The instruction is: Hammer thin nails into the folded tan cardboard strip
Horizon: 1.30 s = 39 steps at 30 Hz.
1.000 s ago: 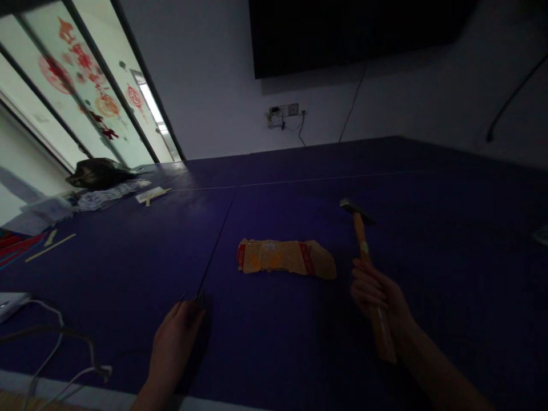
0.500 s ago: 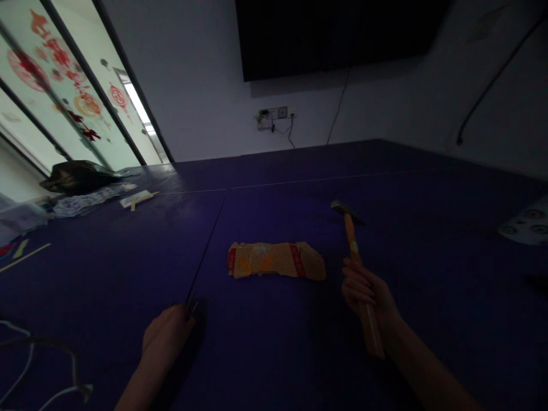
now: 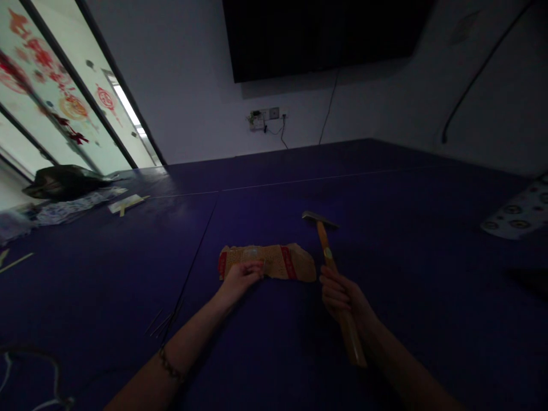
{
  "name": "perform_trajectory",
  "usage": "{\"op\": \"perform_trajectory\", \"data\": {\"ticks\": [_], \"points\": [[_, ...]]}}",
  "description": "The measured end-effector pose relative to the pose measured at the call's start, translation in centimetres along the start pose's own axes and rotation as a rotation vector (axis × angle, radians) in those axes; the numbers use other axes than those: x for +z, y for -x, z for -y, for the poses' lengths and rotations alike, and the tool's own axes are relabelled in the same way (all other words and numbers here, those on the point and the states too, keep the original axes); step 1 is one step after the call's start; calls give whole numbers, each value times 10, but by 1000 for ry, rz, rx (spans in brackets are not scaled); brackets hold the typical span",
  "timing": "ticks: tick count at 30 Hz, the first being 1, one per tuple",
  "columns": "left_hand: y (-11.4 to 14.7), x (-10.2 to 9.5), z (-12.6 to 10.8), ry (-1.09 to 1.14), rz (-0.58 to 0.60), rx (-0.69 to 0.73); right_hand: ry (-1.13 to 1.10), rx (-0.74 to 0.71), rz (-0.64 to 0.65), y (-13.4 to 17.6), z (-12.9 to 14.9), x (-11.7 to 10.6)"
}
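Observation:
My right hand [image 3: 345, 297] is wrapped round the wooden handle of a hammer [image 3: 327, 251], whose metal head points away from me, above and to the right of a flattened piece of printed cardboard [image 3: 302, 264]. Over the middle of that cardboard, my left hand [image 3: 242, 279] is closed, thumb and fingers pinched on what looks like a thin nail, barely visible in the dim light. Several thin nails [image 3: 165, 324] lie on the purple surface [image 3: 265, 337], left of my left forearm.
A dark bag [image 3: 64, 181], crumpled plastic and pale strips lie at the far left. White cords [image 3: 55, 379] curl at the lower left. A patterned object [image 3: 516, 217] stands at the right. Behind are a wall socket [image 3: 263, 117] and a dark screen [image 3: 321, 37].
My left hand has moved right and forward from beside the seam onto the cardboard, uncovering the nails. The hammer has shifted slightly left in view, still in my right hand.

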<state>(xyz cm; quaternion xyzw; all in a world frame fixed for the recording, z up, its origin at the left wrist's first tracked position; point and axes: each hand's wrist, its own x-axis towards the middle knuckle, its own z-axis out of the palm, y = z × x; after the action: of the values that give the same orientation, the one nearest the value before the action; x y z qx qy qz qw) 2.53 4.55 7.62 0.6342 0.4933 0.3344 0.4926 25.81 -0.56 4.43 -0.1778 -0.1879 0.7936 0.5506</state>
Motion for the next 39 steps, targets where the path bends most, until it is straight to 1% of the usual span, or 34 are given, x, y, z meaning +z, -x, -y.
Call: {"op": "perform_trajectory", "data": {"ticks": [1,3,6,9,14,22,26,32,36,39], "points": [[-10,6,1,27,34,22,7,5,2,-1,-1,0],[-28,14,2,-1,24,95,21,15,5,-2,-3,0],[-49,24,5,-128,-67,190,41,23,2,-4,-5,-1],[-58,35,11,-184,-128,217,64,33,-24,-4,-7,-1],[-55,46,19,-286,-164,234,132,67,-94,-4,-13,1],[-50,49,17,-420,-165,228,199,115,-210,-6,-22,4],[-50,51,18,-530,-176,262,214,154,-238,-5,-25,3],[-47,53,16,-631,-151,316,226,184,-267,-4,-26,1],[-45,53,15,-685,-140,307,230,169,-291,-4,-27,2],[-45,53,16,-685,-132,314,241,149,-313,-3,-27,4]]}}
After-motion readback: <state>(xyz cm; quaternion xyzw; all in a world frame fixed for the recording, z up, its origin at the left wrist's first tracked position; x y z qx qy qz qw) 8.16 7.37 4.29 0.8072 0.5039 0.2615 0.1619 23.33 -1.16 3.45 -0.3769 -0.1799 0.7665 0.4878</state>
